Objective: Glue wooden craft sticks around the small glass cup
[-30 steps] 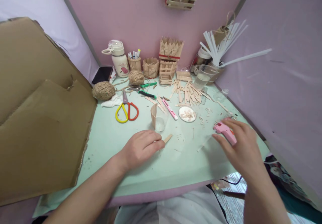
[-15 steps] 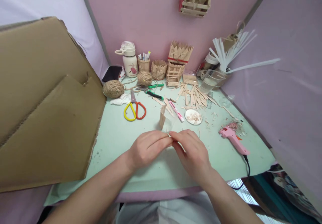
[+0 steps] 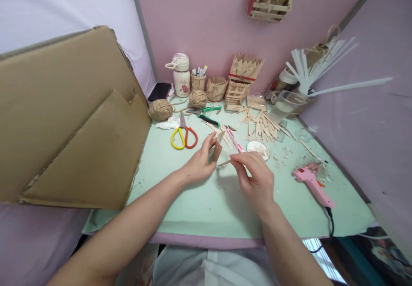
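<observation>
My left hand (image 3: 200,161) grips a small clear cup with wooden sticks glued upright on its side (image 3: 218,150), standing on the pale green table (image 3: 193,204). My right hand (image 3: 254,179) pinches a short wooden stick (image 3: 224,163) and holds its end close to the cup's base. A pink glue gun (image 3: 310,184) lies on the table to the right of my right hand, apart from it.
Large cardboard sheets (image 3: 71,118) lean along the left. Yellow and red scissors (image 3: 183,136), green pliers (image 3: 206,115), two twine balls (image 3: 161,109), a pile of loose sticks (image 3: 262,123), a small white dish (image 3: 258,148), stick-built holders and a bottle (image 3: 181,75) fill the back.
My right hand left the glue gun on the table and came to the middle, taking the short stick. My left hand moved up to grip the stick-clad cup.
</observation>
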Demonstrator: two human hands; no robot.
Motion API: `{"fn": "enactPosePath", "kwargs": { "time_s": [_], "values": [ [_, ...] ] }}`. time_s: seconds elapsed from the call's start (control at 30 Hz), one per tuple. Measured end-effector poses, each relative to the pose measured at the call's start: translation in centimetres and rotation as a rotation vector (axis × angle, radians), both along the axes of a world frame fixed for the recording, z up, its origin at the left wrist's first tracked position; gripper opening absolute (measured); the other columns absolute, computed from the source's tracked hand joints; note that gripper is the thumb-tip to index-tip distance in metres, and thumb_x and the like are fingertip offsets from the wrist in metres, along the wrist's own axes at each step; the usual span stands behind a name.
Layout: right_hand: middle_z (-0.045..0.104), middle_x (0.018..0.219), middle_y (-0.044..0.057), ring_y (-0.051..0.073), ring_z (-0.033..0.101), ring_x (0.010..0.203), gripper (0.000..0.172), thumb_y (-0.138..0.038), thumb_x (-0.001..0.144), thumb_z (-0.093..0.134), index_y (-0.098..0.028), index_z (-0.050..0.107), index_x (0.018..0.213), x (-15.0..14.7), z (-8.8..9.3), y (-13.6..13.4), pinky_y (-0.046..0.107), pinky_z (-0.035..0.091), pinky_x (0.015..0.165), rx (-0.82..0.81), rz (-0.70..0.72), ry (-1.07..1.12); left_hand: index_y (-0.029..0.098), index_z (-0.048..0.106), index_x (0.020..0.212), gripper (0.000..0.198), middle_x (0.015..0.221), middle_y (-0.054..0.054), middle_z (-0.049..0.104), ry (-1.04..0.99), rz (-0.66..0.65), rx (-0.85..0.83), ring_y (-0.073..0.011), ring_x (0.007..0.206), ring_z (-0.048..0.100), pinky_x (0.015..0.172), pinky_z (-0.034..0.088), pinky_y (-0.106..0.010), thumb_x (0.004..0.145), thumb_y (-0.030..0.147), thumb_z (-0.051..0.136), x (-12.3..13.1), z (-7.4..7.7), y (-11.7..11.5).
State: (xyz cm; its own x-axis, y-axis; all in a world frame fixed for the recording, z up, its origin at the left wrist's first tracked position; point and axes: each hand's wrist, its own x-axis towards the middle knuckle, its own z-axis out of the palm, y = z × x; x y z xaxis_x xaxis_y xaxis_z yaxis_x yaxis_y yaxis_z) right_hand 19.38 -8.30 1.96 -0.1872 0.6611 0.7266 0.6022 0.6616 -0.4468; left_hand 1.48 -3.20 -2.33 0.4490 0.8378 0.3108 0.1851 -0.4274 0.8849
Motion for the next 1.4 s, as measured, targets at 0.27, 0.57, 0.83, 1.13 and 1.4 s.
{"fn": "enactPosePath", "kwargs": {
  "time_s": [0.27,0.57,0.83,1.13,1.4],
  "values": [
    [0.068,0.084,0.002,0.016,0.061,0.080,0.020,-0.006,0.089,0.058,-0.022,0.064,0.098,0.9,-0.3,-0.2,0.031,0.047,0.074,-0.090,0.034,0.080,0.026,0.010,0.151,0.097,0.139,-0.015,0.042,0.049,0.001,-0.033,-0.0271,0.129,0.046,0.104,0.044,-0.045,0.071,0.010,0.062,-0.1,1.0,-0.2],
    [0.069,0.087,0.002,0.017,0.065,0.086,0.018,-0.010,0.089,0.059,-0.024,0.066,0.098,1.0,-0.8,-0.2,0.033,0.052,0.078,-0.146,0.065,0.154,0.026,0.028,0.146,0.067,0.145,-0.015,0.042,-0.182,-0.223,-0.220,-0.0298,0.138,0.039,0.110,0.036,-0.048,0.087,0.032,0.061,-0.3,1.4,0.2],
    [0.070,0.085,0.003,0.018,0.064,0.082,0.019,-0.010,0.089,0.059,-0.025,0.066,0.099,1.0,-0.5,-0.8,0.046,0.054,0.089,-0.121,0.128,0.204,0.023,0.039,0.140,0.086,0.115,-0.010,0.054,-0.082,-0.035,-0.167,-0.0249,0.111,0.055,0.096,0.046,-0.040,0.068,0.045,0.081,-0.4,1.9,0.1],
    [0.067,0.083,0.002,0.016,0.063,0.076,0.030,-0.002,0.084,0.058,-0.025,0.065,0.103,0.9,-0.2,-1.5,0.046,0.054,0.087,0.059,0.127,0.072,0.023,0.050,0.125,0.067,0.131,-0.014,0.052,-0.024,-0.075,-0.103,-0.0283,0.121,0.054,0.100,0.045,-0.045,0.069,0.038,0.082,-0.5,2.5,-0.4],
    [0.069,0.082,0.003,0.018,0.064,0.074,0.029,-0.004,0.085,0.058,-0.027,0.066,0.103,0.8,-0.7,-1.5,0.045,0.055,0.082,0.075,0.133,0.065,0.022,0.043,0.129,0.071,0.128,-0.016,0.058,-0.015,-0.175,-0.100,-0.0312,0.118,0.060,0.092,0.050,-0.044,0.070,0.034,0.081,-0.7,2.7,-0.5]
  ]
}}
